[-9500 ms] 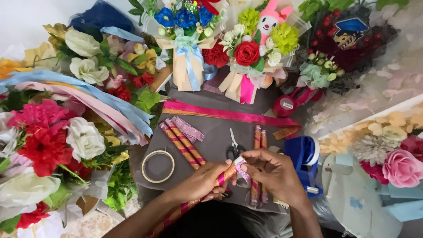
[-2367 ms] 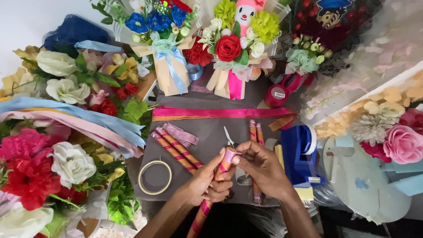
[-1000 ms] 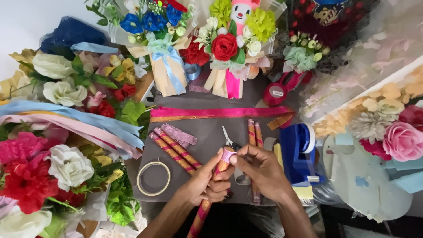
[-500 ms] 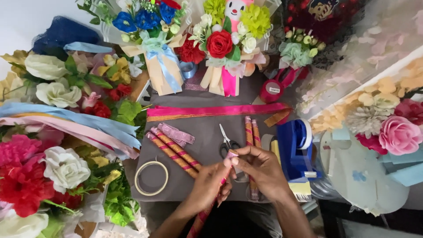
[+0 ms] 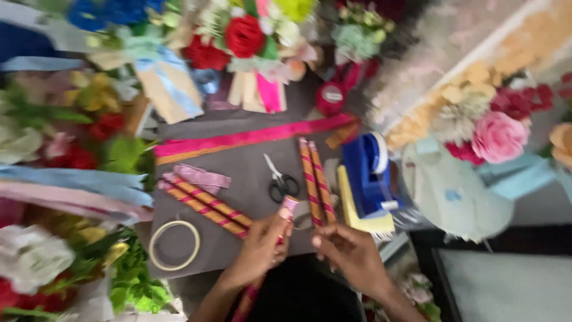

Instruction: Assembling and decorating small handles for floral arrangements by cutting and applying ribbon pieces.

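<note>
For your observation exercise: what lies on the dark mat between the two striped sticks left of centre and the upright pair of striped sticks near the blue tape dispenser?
In the head view, black-handled scissors lie between the slanted sticks and the upright pair.

1. Black-handled scissors (image 5: 280, 182), flat on the grey work surface (image 5: 238, 158).
2. Blue tape dispenser (image 5: 368, 173), just right of them.
3. Clear tape ring (image 5: 174, 245), lower left.
4. Pink ribbon strip (image 5: 250, 138), laid across.
5. Pink paper rose (image 5: 498, 137), far right.
</note>
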